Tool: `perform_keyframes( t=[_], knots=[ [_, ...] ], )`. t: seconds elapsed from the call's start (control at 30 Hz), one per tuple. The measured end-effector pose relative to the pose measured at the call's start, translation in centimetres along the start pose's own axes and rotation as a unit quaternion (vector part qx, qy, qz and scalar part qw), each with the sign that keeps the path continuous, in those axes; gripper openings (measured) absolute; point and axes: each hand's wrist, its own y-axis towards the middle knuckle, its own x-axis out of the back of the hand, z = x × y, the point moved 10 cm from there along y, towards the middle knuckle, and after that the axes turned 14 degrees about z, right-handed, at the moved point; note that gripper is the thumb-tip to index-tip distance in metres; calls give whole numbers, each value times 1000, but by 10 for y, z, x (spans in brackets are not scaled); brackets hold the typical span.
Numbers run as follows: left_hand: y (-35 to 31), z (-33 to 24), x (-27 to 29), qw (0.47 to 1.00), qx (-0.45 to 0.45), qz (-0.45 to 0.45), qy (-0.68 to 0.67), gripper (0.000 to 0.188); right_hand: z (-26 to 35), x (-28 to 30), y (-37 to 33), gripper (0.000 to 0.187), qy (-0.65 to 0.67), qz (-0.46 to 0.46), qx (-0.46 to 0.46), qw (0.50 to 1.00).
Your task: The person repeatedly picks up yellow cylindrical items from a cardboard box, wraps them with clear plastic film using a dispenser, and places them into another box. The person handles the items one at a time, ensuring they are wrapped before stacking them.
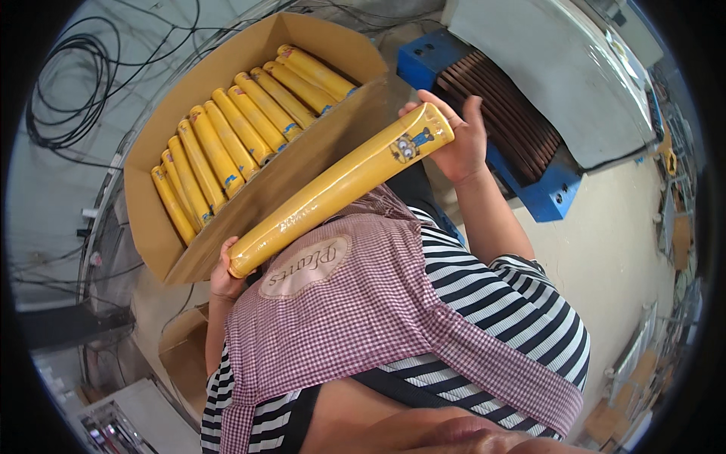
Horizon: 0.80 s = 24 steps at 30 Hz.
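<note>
Slanting across in front of my chest is a long, shiny yellow tube (333,195) with a small blue cartoon figure near its upper right end. At its lower left end, my left hand (225,274) is closed around the tip. My right hand (463,144) grips the other end from behind, its thumb sticking up beside the tube and its fingers partly hidden. Just beyond the tube, a deep cardboard box (261,168) holds several similar yellow tubes (219,135) laid side by side in a row.
On the far right stands a blue metal frame (535,195) with dark ribbed bars, beside a large pale panel (552,68). Coiled black cable (76,83) lies at the far left. A second cardboard box (181,352) is by my left forearm.
</note>
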Motion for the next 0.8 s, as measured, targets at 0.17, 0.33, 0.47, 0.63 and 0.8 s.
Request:
perform_keyframes(
  t=[0.17, 0.33, 0.47, 0.63, 0.8],
  knots=[
    [-45, 9, 32, 989, -39, -144, -18, 56, -25, -32, 26, 57, -461, 73, -135, 874],
    [-104, -13, 35, 974, -65, -218, -5, 54, -67, -48, 30, 90, -518, 180, -141, 824],
    [-132, -27, 2, 983, -86, -161, -17, 60, -87, -35, 59, 80, -390, 118, -209, 889],
    [-119, 18, -38, 988, -94, 31, -122, 77, -91, -107, 139, 76, -168, 107, -81, 977],
    [-105, 38, -26, 927, -270, 13, -262, 75, -163, -198, 145, 69, -143, 322, -98, 931]
  ],
)
